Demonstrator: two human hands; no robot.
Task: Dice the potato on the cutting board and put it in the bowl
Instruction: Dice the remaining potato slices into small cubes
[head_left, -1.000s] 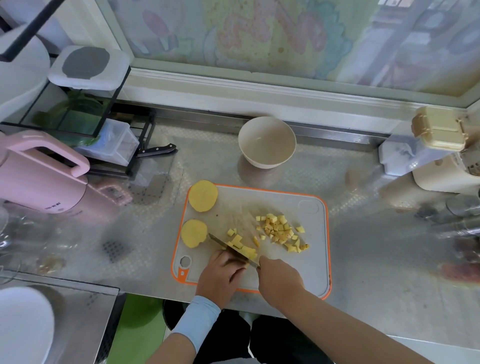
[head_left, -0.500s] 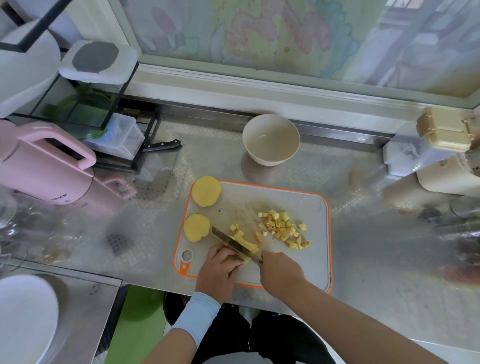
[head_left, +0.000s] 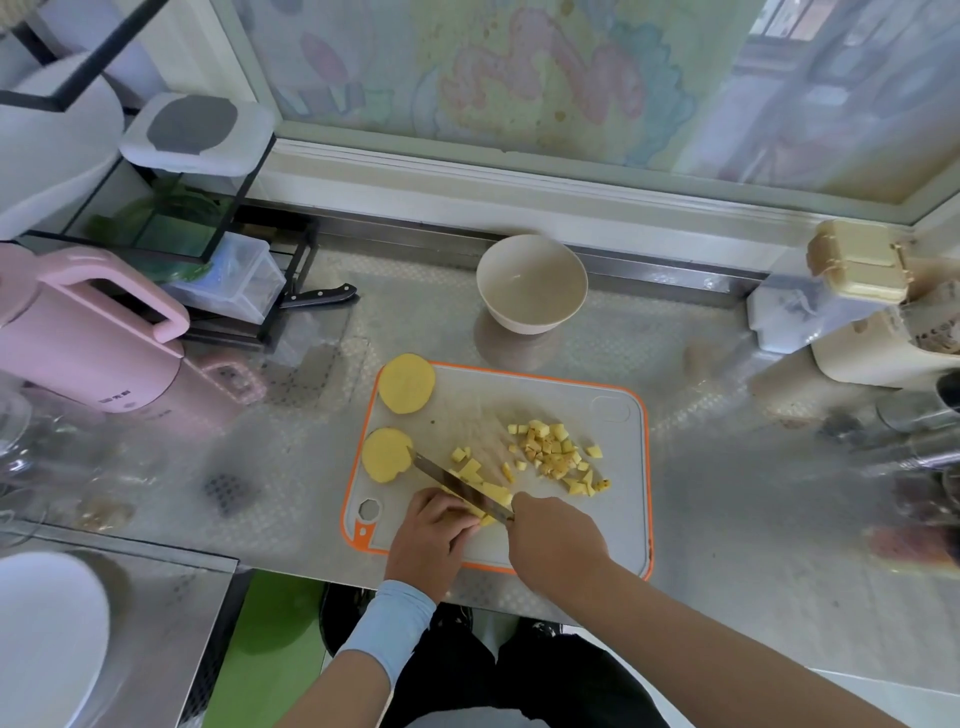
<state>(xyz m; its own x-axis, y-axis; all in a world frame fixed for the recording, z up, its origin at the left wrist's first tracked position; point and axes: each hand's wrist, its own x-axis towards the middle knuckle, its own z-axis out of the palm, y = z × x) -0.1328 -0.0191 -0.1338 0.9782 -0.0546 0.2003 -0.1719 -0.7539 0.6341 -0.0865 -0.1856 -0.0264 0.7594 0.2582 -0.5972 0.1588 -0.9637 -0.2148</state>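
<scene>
From the head view, the chopping is still going on the cutting board (head_left: 623, 519). The right hand (head_left: 558, 543) is wrapped tight round the handle of the knife (head_left: 452, 480) at the board's near edge. The blade runs on a slant toward the board's left side. Over the last second the tip has crept leftward, and it now reaches the edge of the near slice (head_left: 385, 456), which sits on the board's left edge. The left hand (head_left: 428, 540), fingers curled under, pins the potato strips (head_left: 496, 493) at the board's near edge, right against the blade. That hand has barely moved, so the cuts look short and closely spaced. A few fresh cubes lie just beyond the blade toward the board's middle. The diced pile (head_left: 553, 452), right of the board's centre, looks about the same as it did a moment ago. The far slice (head_left: 406, 383) sits uncut at the board's far-left corner, overhanging the rim. The bowl (head_left: 531, 283) stands just beyond the board's far edge with nothing in it. So the stretch of strip left to cut is getting shorter, I'd say, but two slices are still waiting. No dice have gone into the bowl, which puts the job somewhere around the middle. With knuckles that close to the edge, the fingertips will want to stay tucked.
</scene>
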